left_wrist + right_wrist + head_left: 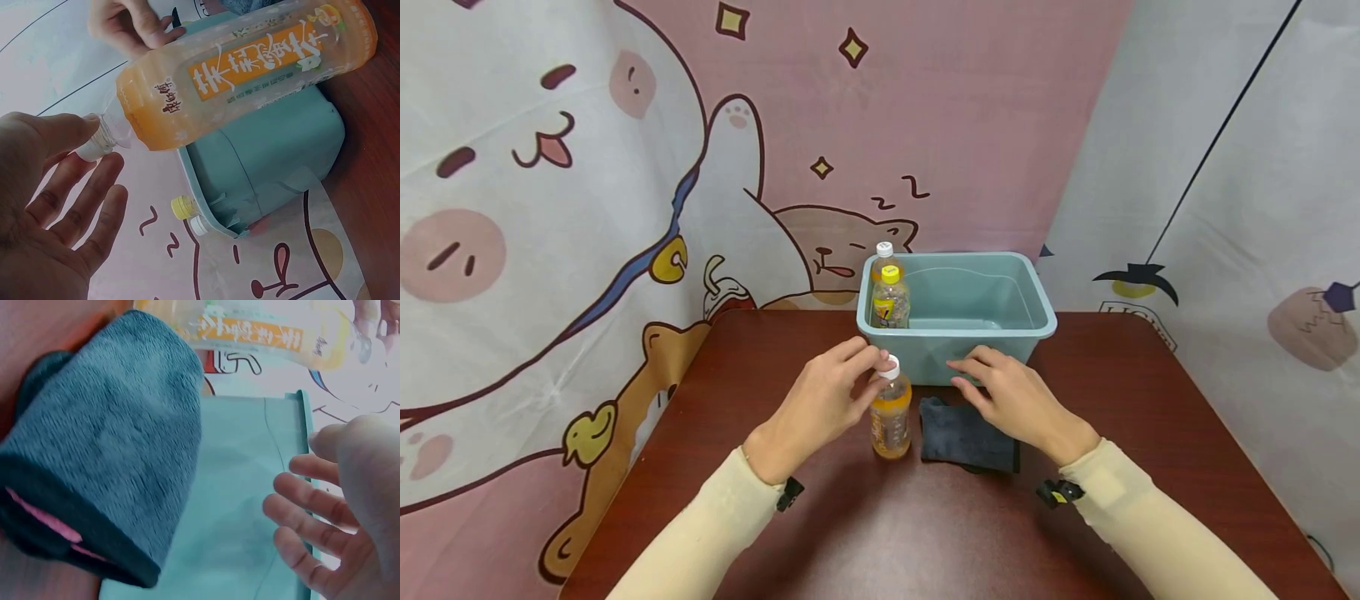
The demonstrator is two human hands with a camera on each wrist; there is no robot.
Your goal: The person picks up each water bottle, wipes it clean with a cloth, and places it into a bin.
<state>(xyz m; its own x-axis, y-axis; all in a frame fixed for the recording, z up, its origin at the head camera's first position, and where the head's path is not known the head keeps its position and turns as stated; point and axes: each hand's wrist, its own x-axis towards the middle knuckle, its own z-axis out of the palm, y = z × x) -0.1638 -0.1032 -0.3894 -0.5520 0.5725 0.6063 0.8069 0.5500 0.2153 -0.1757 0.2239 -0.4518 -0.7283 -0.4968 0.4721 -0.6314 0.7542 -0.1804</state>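
Note:
My left hand (831,387) pinches the white cap (97,140) of a clear plastic bottle with an orange label (891,417), which stands upright on the table in front of the bin. In the left wrist view the thumb and index finger meet the cap while the other fingers spread loosely. My right hand (1018,396) hovers with relaxed fingers near the bin's front wall, holding nothing. Below it lies a dark grey fuzzy cloth mitt (119,419) with a black edge and a pink lining at its opening.
Behind the hands stands a light blue-green plastic bin (958,354). In its left end are a bottle with a yellow cap (891,300) and one with a white cap (885,250). The dark red table (760,358) meets a cartoon-printed cloth backdrop (970,125).

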